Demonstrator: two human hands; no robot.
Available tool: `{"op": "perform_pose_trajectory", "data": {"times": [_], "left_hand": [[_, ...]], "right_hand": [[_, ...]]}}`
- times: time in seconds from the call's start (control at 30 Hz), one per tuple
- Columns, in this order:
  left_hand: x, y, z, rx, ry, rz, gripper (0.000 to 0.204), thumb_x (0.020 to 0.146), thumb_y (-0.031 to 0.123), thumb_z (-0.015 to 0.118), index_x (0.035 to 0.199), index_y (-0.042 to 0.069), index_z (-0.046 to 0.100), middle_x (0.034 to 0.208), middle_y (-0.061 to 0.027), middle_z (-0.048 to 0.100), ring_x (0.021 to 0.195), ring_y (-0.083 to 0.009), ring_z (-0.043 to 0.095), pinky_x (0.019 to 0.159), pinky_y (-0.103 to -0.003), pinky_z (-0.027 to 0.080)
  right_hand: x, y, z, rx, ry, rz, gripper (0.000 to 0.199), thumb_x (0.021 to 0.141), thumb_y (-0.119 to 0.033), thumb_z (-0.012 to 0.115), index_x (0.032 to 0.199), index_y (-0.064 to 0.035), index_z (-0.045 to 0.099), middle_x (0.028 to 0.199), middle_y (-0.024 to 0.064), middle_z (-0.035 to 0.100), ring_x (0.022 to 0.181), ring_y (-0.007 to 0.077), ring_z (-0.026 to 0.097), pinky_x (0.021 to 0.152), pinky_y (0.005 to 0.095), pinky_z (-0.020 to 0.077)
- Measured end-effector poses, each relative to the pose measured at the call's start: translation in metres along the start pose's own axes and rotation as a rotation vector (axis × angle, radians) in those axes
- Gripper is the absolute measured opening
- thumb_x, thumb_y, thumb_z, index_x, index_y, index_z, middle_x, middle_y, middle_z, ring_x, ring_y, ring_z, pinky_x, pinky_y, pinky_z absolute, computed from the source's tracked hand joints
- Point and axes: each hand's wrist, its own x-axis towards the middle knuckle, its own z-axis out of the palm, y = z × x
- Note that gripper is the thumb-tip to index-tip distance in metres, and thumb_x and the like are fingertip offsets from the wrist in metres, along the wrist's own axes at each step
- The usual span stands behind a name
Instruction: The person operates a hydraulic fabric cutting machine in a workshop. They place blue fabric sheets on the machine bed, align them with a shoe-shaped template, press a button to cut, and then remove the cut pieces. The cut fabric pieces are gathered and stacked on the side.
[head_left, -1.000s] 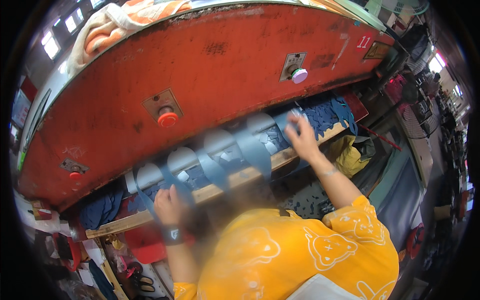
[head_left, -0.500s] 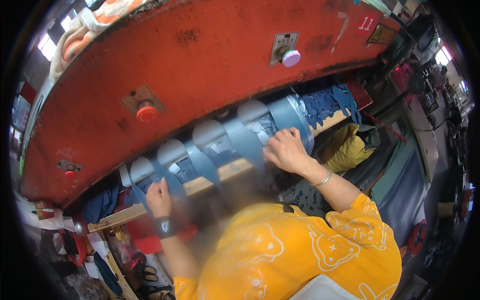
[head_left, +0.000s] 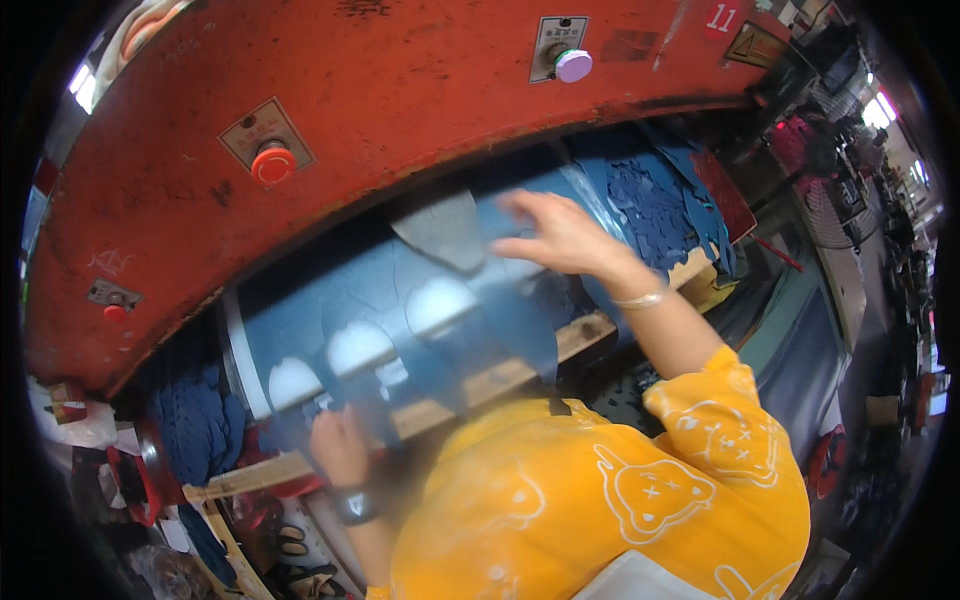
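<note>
A blue sheet (head_left: pixel 300 310) with a row of half-round cut-outs lies across the machine's bed, its cut strips hanging over the wooden front rail (head_left: pixel 500 385). At the sheet's front left, my left hand (head_left: pixel 340 445) is closed on a strip of it, though the fingers are blurred. My right hand (head_left: pixel 560 235) hovers over the sheet's right part, thumb and fingers apart, holding nothing. Just left of its fingertips a grey, flat-looking piece with a tapered, rounded lower end (head_left: pixel 440 230) rests on the sheet.
Above the bed runs a red machine beam (head_left: pixel 400 100) with a red push button (head_left: pixel 273 163) and a pale purple one (head_left: pixel 573 66). Dark blue scraps (head_left: pixel 650 210) pile at the bed's right end; blue cut material (head_left: pixel 195 420) hangs at its left.
The sheet has come toward me, with more uncut surface on the bed. My right hand has let go of it and moved up and back. The grey piece now shows. The view has shifted.
</note>
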Motion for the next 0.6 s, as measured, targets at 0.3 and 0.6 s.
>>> {"op": "perform_pose_trajectory", "data": {"times": [0.3, 0.6], "left_hand": [[-0.11, 0.024, -0.02, -0.172, 0.042, 0.023, 0.034, 0.087, 0.012, 0.06, 0.06, -0.003, 0.045, 0.061, -0.0158, 0.04, 0.061, -0.0333, 0.043, 0.055, -0.043, 0.031], [-0.15, 0.028, -0.03, -0.127, -0.076, -0.029, 0.035, 0.086, 0.02, 0.059, 0.059, 0.0, 0.051, 0.061, -0.0144, 0.043, 0.061, -0.0325, 0.045, 0.056, -0.043, 0.033]], "right_hand": [[0.016, -0.056, 0.085, -0.227, 0.015, -0.032, 0.087, 0.06, -0.044, 0.072, 0.138, -0.0148, 0.045, 0.144, 0.0235, 0.033, 0.128, 0.0491, 0.031, 0.1, 0.0562, 0.0295], [-0.049, 0.011, 0.025, -0.206, 0.109, -0.105, 0.073, 0.06, -0.036, 0.069, 0.129, -0.0173, 0.057, 0.14, 0.0173, 0.043, 0.12, 0.0377, 0.042, 0.099, 0.0472, 0.0332]]}}
